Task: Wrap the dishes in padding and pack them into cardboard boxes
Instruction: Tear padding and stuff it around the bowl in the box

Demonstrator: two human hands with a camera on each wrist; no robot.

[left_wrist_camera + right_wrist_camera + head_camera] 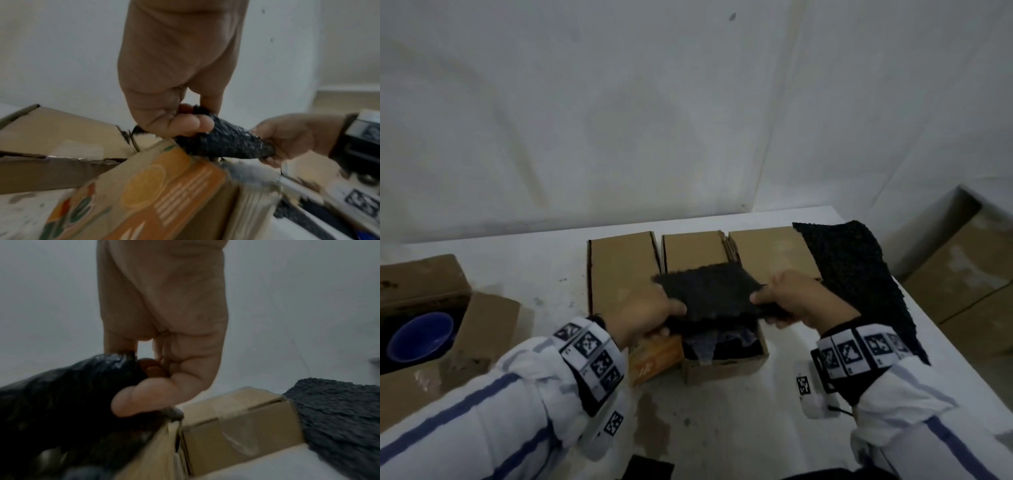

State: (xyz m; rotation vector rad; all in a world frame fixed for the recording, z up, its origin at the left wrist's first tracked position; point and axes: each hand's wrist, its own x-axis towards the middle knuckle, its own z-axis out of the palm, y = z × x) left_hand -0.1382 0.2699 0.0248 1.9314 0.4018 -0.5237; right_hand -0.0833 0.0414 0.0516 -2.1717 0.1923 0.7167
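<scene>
Two hands gripping black padding

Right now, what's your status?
Both hands, left and right, grip the black padding sheet. Held over the open box. Nothing blocking.

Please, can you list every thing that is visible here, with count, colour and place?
padding sheet: one, black, held over the open box
open box: one, brown, middle of table, dark wrapped things inside
box flaps: three, brown, behind it
second padding sheet: one, black, right on table
bowl: one, blue, in left box
left box: one, brown, open
table: one, white
left hand: grips sheet
right hand: grips sheet
</scene>
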